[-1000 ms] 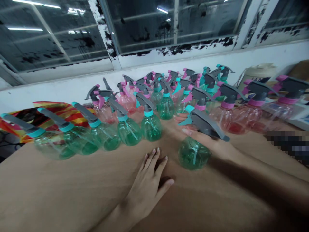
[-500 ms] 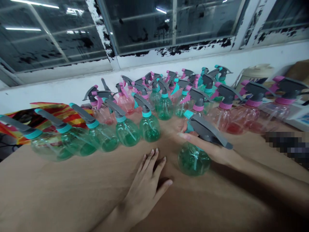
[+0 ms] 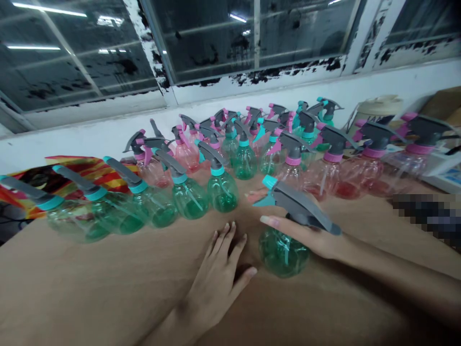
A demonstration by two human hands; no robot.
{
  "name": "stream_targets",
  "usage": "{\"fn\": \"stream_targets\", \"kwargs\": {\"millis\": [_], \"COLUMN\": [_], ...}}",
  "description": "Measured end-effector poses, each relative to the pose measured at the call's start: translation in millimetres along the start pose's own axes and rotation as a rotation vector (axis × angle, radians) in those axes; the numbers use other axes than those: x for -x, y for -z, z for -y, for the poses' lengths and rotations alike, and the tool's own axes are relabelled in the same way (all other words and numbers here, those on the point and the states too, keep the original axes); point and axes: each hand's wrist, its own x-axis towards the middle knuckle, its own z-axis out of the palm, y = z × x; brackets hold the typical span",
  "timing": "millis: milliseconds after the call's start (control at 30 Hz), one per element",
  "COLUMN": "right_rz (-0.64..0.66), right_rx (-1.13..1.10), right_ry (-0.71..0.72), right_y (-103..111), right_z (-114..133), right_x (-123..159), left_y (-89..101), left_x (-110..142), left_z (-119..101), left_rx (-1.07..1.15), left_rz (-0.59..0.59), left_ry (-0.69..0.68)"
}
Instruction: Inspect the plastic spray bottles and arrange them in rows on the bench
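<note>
My right hand (image 3: 306, 234) is wrapped round the neck of a green spray bottle (image 3: 284, 252) with a grey trigger and teal nozzle, standing on the brown table (image 3: 90, 288). My left hand (image 3: 216, 281) lies flat on the table with its fingers stretched out, just left of that bottle and touching nothing else. A row of green spray bottles (image 3: 187, 194) runs away to the left, its nearest one (image 3: 221, 187) close in front of my left fingertips.
Several pink spray bottles (image 3: 334, 170) and more green ones (image 3: 245, 158) crowd the far side of the table below a white wall and dark windows. A red and yellow striped bag (image 3: 72, 173) lies at the left. A cream container (image 3: 378, 110) stands at the far right.
My right hand has brought the green bottle a little nearer and to the left, closer to my left hand. My left hand has stayed flat in place.
</note>
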Motion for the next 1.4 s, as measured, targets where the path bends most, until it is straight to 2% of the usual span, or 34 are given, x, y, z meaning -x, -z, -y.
{"fn": "stream_targets", "kwargs": {"millis": [333,767,900,1000,1400], "right_rz": [-0.082,0.032,0.002,-0.035,-0.119], "right_rx": [-0.019,-0.190,-0.238,-0.273,-0.142], "right_ry": [-0.017,-0.124,-0.073,-0.092,-0.168], "right_y": [-3.2,-0.8,-1.3,-1.9,-4.7], "right_z": [1.1,-1.4,-2.8,-3.1,-5.0], "right_x": [3.4,2.2,2.0,2.2,4.1], "left_y": [-1.1,-0.7,-2.3,-1.5,1.2], "left_x": [1.3,0.8,2.6,2.0,0.7], "left_z": [1.0,1.0,1.1,1.1,-0.1], "left_rx": [0.012,-0.002,-0.007,-0.005,0.019], "left_rz": [-0.011,-0.014,-0.031,-0.031,-0.020], "left_ry": [-0.007,-0.010,-0.012,-0.009,-0.003]}}
